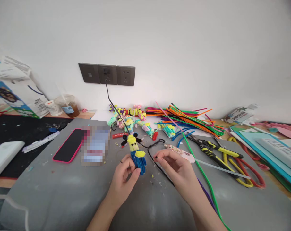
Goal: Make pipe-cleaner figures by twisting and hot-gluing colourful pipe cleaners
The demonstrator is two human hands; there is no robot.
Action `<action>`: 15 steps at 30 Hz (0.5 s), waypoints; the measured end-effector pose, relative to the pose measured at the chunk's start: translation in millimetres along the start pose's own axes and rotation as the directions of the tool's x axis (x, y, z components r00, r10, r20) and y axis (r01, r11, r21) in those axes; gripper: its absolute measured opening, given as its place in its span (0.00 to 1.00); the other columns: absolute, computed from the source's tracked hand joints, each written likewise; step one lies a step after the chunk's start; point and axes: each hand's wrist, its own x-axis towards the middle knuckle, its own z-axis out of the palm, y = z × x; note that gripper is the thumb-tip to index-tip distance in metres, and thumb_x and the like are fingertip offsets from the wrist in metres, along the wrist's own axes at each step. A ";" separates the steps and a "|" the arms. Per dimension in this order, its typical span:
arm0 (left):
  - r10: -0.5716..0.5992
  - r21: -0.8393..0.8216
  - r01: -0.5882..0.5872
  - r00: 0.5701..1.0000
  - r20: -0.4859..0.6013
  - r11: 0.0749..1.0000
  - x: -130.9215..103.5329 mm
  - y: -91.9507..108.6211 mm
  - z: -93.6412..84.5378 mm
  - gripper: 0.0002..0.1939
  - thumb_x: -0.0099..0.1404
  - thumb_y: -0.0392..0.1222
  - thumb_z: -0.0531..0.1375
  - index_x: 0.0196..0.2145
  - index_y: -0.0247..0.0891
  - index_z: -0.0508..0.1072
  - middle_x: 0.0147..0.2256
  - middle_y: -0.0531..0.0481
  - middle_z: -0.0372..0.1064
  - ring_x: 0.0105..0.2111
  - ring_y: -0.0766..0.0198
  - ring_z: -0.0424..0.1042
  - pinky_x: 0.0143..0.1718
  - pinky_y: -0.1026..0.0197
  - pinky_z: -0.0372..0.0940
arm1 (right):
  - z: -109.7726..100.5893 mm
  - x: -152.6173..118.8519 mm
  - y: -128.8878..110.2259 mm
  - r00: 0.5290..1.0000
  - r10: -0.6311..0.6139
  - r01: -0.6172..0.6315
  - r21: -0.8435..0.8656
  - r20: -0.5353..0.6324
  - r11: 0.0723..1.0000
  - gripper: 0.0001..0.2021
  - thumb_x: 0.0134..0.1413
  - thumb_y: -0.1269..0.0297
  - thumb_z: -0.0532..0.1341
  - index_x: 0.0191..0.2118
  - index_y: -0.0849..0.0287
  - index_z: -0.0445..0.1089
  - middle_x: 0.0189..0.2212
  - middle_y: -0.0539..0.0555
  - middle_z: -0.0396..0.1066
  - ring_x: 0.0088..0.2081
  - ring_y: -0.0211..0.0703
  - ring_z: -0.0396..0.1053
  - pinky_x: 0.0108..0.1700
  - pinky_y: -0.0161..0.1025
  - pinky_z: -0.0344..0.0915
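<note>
A small pipe-cleaner doll [134, 147] with a yellow head, black ears and a blue body is held between the thumb and fingers of my left hand [123, 181]. The doll leans slightly, its face toward me. To its right, my right hand [180, 171] pinches a tiny black piece [156, 157] whose kind I cannot make out. Just behind that hand lies a pale patterned glue gun [182, 154], partly hidden by my fingers, with a translucent glue stick [222, 168] sticking out of its rear. A black cord [163, 173] passes between my hands.
Several pastel pipe-cleaner dolls [146, 127] lie behind, beside a bundle of coloured pipe cleaners [188, 118]. Pliers [216, 157] and scissors [252, 175] are at right, with a long green pipe cleaner [205, 178] nearer. A pink-cased phone [69, 146] and drink cup [69, 107] are left.
</note>
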 end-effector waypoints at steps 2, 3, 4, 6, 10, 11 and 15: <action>0.029 0.055 -0.029 1.000 -0.002 0.998 -1.4 -0.9 1.0 0.18 0.69 0.44 0.57 0.24 0.41 0.55 0.30 0.54 0.54 0.28 0.66 0.59 0.30 0.66 0.59 | 0.4 1.1 -4.8 1.000 -0.023 0.023 0.011 0.006 1.000 0.10 0.59 0.55 0.61 0.32 0.56 0.72 0.33 0.55 0.75 0.37 0.47 0.73 0.39 0.39 0.69; 0.042 0.078 -0.041 0.999 -0.007 0.996 -1.9 -1.4 1.5 0.19 0.68 0.43 0.58 0.23 0.41 0.54 0.30 0.54 0.54 0.28 0.66 0.60 0.30 0.66 0.59 | 0.8 1.8 -6.8 0.999 -0.034 0.034 0.011 0.007 0.999 0.09 0.59 0.56 0.61 0.32 0.56 0.72 0.33 0.55 0.75 0.37 0.47 0.72 0.39 0.39 0.69; 0.049 0.092 -0.047 0.999 -0.015 0.995 -2.2 -1.7 2.0 0.19 0.67 0.42 0.59 0.23 0.41 0.53 0.30 0.54 0.54 0.29 0.66 0.61 0.31 0.66 0.59 | 1.2 2.4 -8.4 0.999 -0.048 0.048 0.003 0.008 0.999 0.09 0.59 0.57 0.61 0.33 0.56 0.71 0.33 0.54 0.74 0.37 0.46 0.72 0.39 0.39 0.69; 0.043 0.086 -0.040 0.999 -0.029 0.995 -2.3 -2.5 2.9 0.20 0.66 0.42 0.61 0.24 0.41 0.53 0.29 0.55 0.56 0.29 0.65 0.63 0.32 0.66 0.61 | 1.7 3.4 -11.3 0.996 -0.089 0.090 -0.033 0.015 0.995 0.07 0.60 0.60 0.61 0.33 0.56 0.71 0.33 0.54 0.73 0.37 0.46 0.71 0.39 0.39 0.68; 0.029 0.015 -0.028 0.998 -0.054 0.999 -1.8 -4.9 4.2 0.14 0.64 0.40 0.62 0.28 0.42 0.58 0.32 0.54 0.62 0.32 0.65 0.68 0.35 0.66 0.65 | 0.7 3.6 -18.0 0.981 -0.182 0.189 -0.119 0.072 0.975 0.06 0.62 0.66 0.59 0.32 0.56 0.70 0.34 0.53 0.72 0.38 0.44 0.70 0.39 0.39 0.65; 0.042 0.014 -0.041 0.997 -0.057 0.999 -1.8 -5.6 4.2 0.13 0.64 0.39 0.62 0.29 0.42 0.60 0.34 0.53 0.63 0.33 0.65 0.68 0.36 0.66 0.66 | 0.1 3.5 -20.2 0.977 -0.197 0.208 -0.136 0.087 0.969 0.06 0.62 0.67 0.58 0.32 0.56 0.70 0.34 0.53 0.72 0.38 0.44 0.69 0.39 0.38 0.64; 0.085 0.039 -0.083 0.996 -0.041 0.996 -3.1 -6.4 3.7 0.10 0.64 0.36 0.62 0.30 0.42 0.63 0.38 0.50 0.65 0.38 0.64 0.69 0.40 0.65 0.67 | -1.8 5.1 -29.0 0.966 -0.226 0.249 -0.212 0.125 0.945 0.07 0.61 0.70 0.58 0.32 0.56 0.70 0.33 0.53 0.72 0.37 0.43 0.69 0.38 0.38 0.63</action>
